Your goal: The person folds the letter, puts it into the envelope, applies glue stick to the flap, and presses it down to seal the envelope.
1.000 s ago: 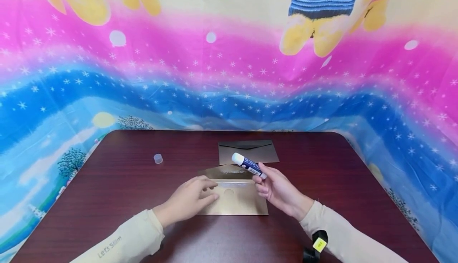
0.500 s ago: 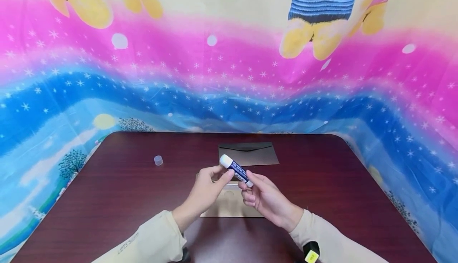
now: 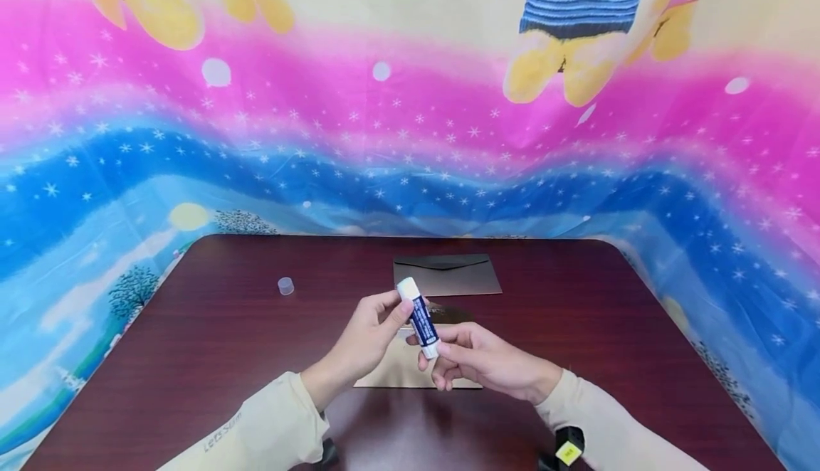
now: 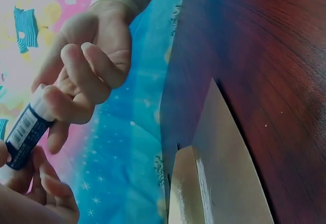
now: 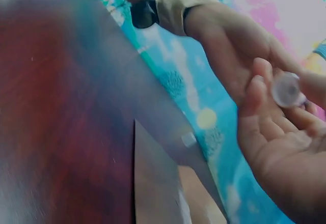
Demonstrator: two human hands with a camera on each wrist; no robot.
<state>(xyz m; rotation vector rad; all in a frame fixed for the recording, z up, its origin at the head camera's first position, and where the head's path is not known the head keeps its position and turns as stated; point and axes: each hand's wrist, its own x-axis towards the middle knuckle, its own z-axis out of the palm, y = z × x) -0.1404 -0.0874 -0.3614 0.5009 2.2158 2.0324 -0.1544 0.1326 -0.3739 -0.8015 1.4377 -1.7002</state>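
A glue stick with a dark blue label and white ends is held above the table, tilted, between both hands. My left hand pinches its upper part between thumb and fingers. At the lower white end, the thumb and fingers of my right hand grip the base; its round end faces the right wrist view. Below the hands lies a gold envelope, its flap opened away from me and partly hidden. White glue marks show along the flap in the left wrist view.
A small translucent cap stands on the dark red wooden table, left of the hands. Farther back lies a grey-brown envelope with its flap folded down. A colourful printed cloth hangs behind the table.
My left hand has left the gold envelope and risen to take hold of the glue stick. The right hand has lowered slightly, and the stick has turned more upright.
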